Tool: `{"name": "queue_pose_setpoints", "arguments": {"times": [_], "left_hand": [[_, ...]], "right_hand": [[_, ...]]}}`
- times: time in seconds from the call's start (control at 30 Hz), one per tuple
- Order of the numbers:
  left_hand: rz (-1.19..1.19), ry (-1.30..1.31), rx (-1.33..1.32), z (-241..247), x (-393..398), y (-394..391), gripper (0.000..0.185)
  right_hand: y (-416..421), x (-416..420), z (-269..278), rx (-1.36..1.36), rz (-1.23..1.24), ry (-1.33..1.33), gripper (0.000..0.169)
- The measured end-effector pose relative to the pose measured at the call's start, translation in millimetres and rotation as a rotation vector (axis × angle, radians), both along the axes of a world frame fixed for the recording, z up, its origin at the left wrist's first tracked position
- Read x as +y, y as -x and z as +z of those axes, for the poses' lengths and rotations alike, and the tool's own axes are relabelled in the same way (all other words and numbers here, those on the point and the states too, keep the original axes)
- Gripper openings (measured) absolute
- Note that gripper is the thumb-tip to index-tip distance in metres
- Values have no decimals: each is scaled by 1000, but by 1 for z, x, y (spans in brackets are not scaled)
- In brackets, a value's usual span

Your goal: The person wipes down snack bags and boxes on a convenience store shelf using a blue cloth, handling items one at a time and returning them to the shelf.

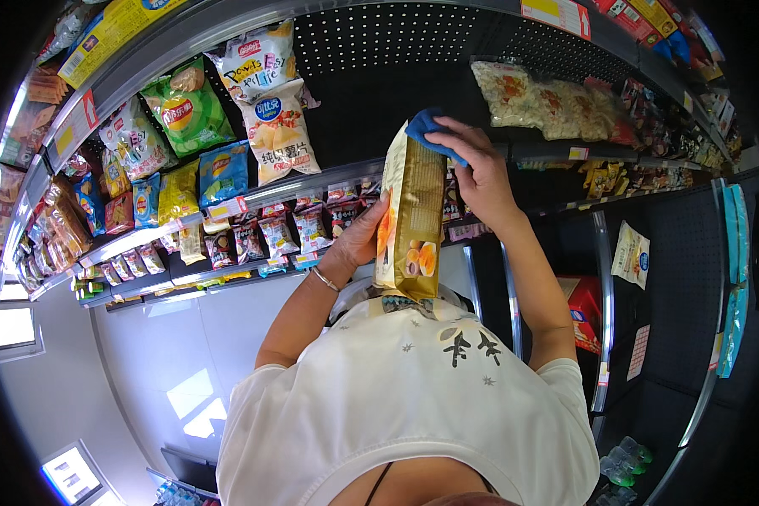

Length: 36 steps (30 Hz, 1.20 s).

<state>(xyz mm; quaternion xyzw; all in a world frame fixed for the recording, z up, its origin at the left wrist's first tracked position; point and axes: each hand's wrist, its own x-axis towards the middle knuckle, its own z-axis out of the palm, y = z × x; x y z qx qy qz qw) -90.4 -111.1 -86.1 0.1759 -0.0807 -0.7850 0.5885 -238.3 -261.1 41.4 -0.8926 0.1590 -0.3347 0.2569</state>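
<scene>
My left hand (362,234) grips the side of a tall gold and cream food package (422,209), held in front of my chest; pictures of round yellow food show near its lower end. With my right hand (474,164) I hold a folded blue cloth (431,131) against the package's top edge. The cloth touches the far end of the package. My left fingers are partly hidden behind the package.
Ahead is a black shelf holding white chip bags (281,133), a green chip bag (186,107) and clear bags of puffed snacks (537,101). Small snack packs (278,234) line the lower shelf. At the right are a red box (582,313) and a white packet (631,254).
</scene>
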Motion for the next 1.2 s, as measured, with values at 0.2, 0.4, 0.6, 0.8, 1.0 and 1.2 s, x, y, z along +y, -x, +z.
{"name": "queue_pose_setpoints", "arguments": {"times": [0.2,0.4,0.6,0.8,1.0,1.2], "left_hand": [[63,72,-7,-10,10,1,71],[96,52,141,-12,5,10,62],[56,-25,274,-4,-6,4,56],[65,10,251,-10,-20,-1,55],[127,10,140,15,-37,-7,47],[343,81,-139,40,-44,-7,57]], "right_hand": [[15,-5,-3,-44,-46,-185,48],[26,12,2,-39,-5,-209,47],[43,41,9,-13,96,-182,52],[65,65,27,-40,129,-166,47],[93,80,34,-79,265,-345,40],[125,56,9,-458,131,-1055,39]]}}
